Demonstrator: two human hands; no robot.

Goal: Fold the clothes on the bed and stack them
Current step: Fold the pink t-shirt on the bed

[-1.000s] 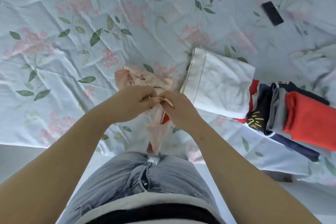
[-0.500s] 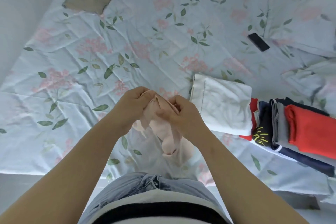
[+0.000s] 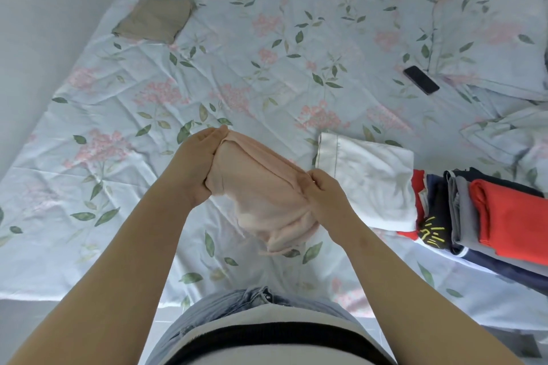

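You are now holding your hands apart, where half a second ago they were knuckle to knuckle with the cloth bunched between them. The pink garment is being stretched out between them in the air, above the near part of the bed, its lower edge hanging loose toward you. Your left hand is clutching the garment's left end, fingers wrapped over the top edge. Your right hand is pinching the right end between thumb and curled fingers. Your head is also tilting up: more of the far side of the bed is showing than before.

Just to the right of your right hand a folded white piece is lying flat on the floral sheet. Touching its right edge, the stack of folded clothes is sitting with a red piece on top and grey, navy and black layers under it. A black phone is lying farther back, beside the pillow. A folded khaki cloth is resting at the far left corner, well apart from everything else. The sheet directly under the garment is lying bare and creased.
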